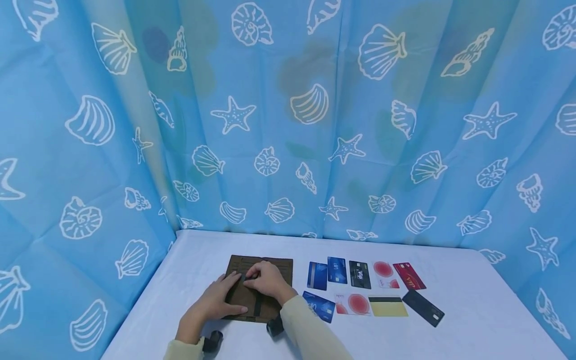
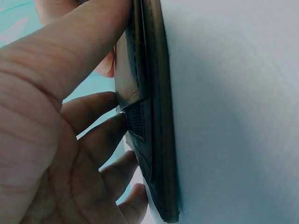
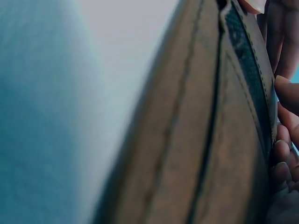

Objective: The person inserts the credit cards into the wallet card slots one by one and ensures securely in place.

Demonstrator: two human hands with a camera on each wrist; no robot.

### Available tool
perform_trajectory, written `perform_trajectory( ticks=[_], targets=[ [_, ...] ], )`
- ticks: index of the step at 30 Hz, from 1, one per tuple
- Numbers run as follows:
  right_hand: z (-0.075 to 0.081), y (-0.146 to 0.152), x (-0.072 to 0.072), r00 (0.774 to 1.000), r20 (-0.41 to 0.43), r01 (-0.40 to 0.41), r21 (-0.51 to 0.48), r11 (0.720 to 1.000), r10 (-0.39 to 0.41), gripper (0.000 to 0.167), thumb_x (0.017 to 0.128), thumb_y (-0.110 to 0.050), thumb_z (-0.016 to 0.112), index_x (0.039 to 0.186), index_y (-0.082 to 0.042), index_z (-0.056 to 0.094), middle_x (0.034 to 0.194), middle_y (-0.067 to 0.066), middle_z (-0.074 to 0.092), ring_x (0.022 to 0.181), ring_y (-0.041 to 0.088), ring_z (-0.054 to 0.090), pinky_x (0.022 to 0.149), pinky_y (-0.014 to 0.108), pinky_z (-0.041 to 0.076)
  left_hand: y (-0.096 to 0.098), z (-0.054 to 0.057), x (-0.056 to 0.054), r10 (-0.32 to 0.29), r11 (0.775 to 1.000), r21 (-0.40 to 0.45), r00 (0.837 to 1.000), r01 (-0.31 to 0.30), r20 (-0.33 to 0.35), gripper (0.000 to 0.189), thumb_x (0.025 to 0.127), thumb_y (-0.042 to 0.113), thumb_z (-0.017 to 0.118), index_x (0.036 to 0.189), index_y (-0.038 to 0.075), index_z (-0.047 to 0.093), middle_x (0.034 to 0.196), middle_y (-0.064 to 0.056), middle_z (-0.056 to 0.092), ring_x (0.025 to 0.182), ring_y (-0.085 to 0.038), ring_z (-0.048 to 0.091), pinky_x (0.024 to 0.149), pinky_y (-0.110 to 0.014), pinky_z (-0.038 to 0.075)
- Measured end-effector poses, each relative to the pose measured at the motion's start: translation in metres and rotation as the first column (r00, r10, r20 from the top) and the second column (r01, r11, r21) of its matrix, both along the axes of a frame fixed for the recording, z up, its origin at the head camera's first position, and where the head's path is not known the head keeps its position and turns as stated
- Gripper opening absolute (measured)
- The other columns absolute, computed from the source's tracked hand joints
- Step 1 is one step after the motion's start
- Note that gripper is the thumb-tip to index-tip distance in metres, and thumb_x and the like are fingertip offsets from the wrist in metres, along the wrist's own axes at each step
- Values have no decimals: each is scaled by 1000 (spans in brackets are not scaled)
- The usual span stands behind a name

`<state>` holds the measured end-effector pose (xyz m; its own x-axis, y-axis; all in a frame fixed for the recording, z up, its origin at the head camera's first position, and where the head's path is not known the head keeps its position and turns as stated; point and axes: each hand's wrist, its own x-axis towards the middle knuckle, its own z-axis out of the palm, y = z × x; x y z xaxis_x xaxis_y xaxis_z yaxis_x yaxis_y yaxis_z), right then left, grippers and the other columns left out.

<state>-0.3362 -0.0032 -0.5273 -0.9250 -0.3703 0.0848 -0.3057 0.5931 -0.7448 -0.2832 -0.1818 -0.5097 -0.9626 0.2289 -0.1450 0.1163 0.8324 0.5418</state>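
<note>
A brown wallet (image 1: 279, 295) lies spread on the white table, with slots along its top and a dark vertical strip near its middle. My left hand (image 1: 220, 297) rests on its left part, thumb near the bottom edge and fingers toward the top. In the left wrist view, the left fingers (image 2: 112, 121) touch the wallet's face (image 2: 128, 79) beside a dark mesh patch. My right hand (image 1: 268, 281) is over the upper middle, thumb and forefinger pinching at a small dark part of the wallet. Stitched edges and a dark gap show on the wallet (image 3: 187, 116) in the right wrist view.
Right of the wallet lie several cards in two rows, among them a blue card (image 1: 317, 276), a black VIP card (image 1: 360, 275), a red card (image 1: 409, 276), a gold card (image 1: 388, 307) and a black card (image 1: 423, 307). A blue shell-print curtain (image 1: 279, 135) surrounds the table (image 1: 472, 295).
</note>
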Motion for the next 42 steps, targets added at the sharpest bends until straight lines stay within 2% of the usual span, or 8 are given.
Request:
perform_trajectory(
  ticks=[5, 14, 25, 35, 42],
  targets=[
    [0, 1, 1, 1000, 18, -6, -8, 1000, 6, 13, 84, -23, 79, 91, -14, 72, 88, -5, 60, 79, 8, 51, 70, 23, 46, 0, 1, 0, 9, 1000, -4, 1000, -9, 12, 91, 74, 43, 86, 149, 12, 44, 156, -18, 39, 144, -50, 28, 111, -68, 31],
    [3, 4, 2, 997, 78, -16, -27, 1000, 18, 16, 83, -23, 80, 94, -15, 72, 93, -4, 59, 81, 9, 52, 70, 24, 47, -2, 2, 0, -18, 999, 33, 1000, 17, 2, 87, 75, 39, 86, 147, 9, 45, 155, -21, 39, 143, -51, 28, 111, -68, 32],
    [1, 4, 0, 995, 96, -13, -36, 999, 17, 18, 81, -21, 82, 95, -16, 72, 93, -4, 57, 82, 10, 51, 73, 25, 46, -1, -1, -3, 18, 1000, 20, 1000, -18, 10, 88, 74, 38, 86, 147, 11, 44, 155, -21, 39, 142, -49, 33, 109, -67, 35],
    [0, 5, 2, 996, 79, -34, -9, 999, 35, 21, 80, -22, 83, 98, -17, 72, 93, -6, 57, 82, 9, 50, 73, 23, 46, -1, -3, -3, 22, 1000, 11, 999, -22, 27, 86, 75, 39, 86, 147, 14, 45, 157, -19, 37, 145, -50, 27, 110, -69, 32],
    [2, 5, 3, 993, 115, -36, -9, 999, 37, 29, 78, -24, 85, 101, -17, 69, 95, -6, 58, 85, 10, 51, 76, 27, 48, -1, -3, -3, 13, 999, 32, 1000, -13, 20, 82, 75, 36, 86, 145, 15, 48, 157, -18, 37, 146, -50, 23, 110, -71, 28]
  ],
)
